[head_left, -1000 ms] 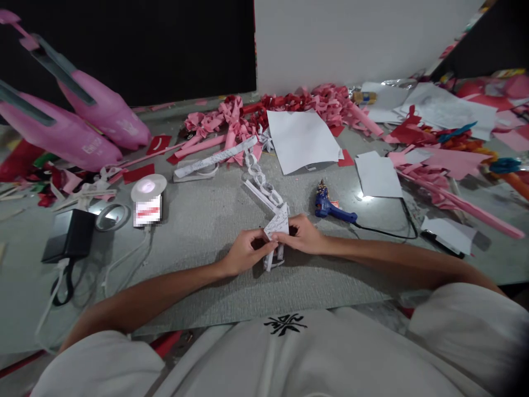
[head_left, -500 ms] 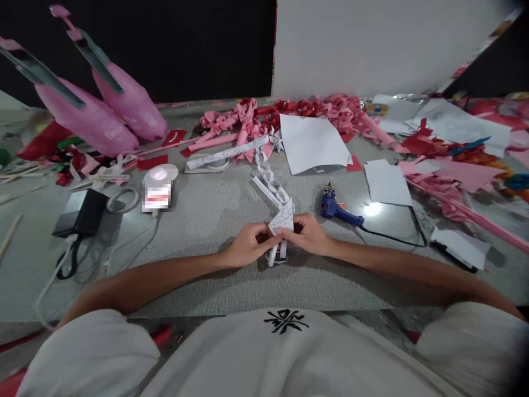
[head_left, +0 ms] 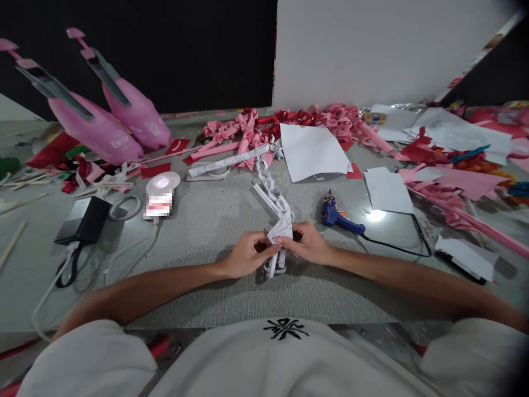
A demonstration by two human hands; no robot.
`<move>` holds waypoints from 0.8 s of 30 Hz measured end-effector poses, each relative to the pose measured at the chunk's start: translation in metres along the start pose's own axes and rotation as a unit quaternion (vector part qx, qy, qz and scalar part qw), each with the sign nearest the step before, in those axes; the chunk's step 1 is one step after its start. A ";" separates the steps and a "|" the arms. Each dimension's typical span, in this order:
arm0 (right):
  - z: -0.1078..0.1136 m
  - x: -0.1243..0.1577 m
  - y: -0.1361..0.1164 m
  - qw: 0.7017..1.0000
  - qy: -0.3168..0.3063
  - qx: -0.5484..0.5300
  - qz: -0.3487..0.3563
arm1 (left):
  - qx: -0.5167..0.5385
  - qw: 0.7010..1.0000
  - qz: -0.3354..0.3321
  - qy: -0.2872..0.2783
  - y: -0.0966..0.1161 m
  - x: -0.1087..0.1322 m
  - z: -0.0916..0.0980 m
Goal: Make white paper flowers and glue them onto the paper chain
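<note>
- Tabletop of grey, fine-textured material (head_left: 215, 209) spans the middle of the frame, a bright light reflected at right of center.
- A flat black panel (head_left: 165, 55) fills the upper left behind it; a smooth pale-grey panel (head_left: 355, 55) stands beside it, upper center to right.
- Crumpled pink and red paper strips (head_left: 289, 118) line the table's far side, with a large blank white paper sheet (head_left: 314, 151) just in front.
- At center, a folded white paper piece with grey markings (head_left: 281, 227) is pinched between thumb and fingers of both the left hand (head_left: 249, 255) and the right hand (head_left: 311, 242); a looped white paper chain (head_left: 265, 175) extends just above.
- A blue glue gun with a black cord (head_left: 341, 219) lies right of center.
- Two pink plastic bottles with grey-green levers (head_left: 93, 129) lean at upper left; pale lettering on the nearer one is too small to read surely.
- A white label with a red band (head_left: 158, 204), left of center, is pixelated beyond reading.
- A black character-like emblem (head_left: 286, 329) marks the wearer's white shirt (head_left: 231, 364), bottom center.
</note>
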State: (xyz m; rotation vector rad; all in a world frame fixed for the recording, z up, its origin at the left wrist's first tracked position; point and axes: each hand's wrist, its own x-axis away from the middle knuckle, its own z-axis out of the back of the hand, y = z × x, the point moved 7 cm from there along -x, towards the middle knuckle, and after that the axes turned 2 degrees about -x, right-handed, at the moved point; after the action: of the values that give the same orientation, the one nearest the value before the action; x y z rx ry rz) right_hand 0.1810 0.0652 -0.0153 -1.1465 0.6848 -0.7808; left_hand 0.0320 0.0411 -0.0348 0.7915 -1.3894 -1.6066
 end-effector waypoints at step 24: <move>0.013 -0.001 0.009 0.982 0.072 -0.163 -0.070 | 0.080 0.996 0.023 -0.038 0.009 -0.006 0.001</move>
State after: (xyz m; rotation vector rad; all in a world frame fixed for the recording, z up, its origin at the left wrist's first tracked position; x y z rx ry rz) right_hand 0.1923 0.0745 -0.0207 -1.4572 0.8815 -0.8989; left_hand 0.0357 0.0465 -0.0260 0.7916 -1.5955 -1.5176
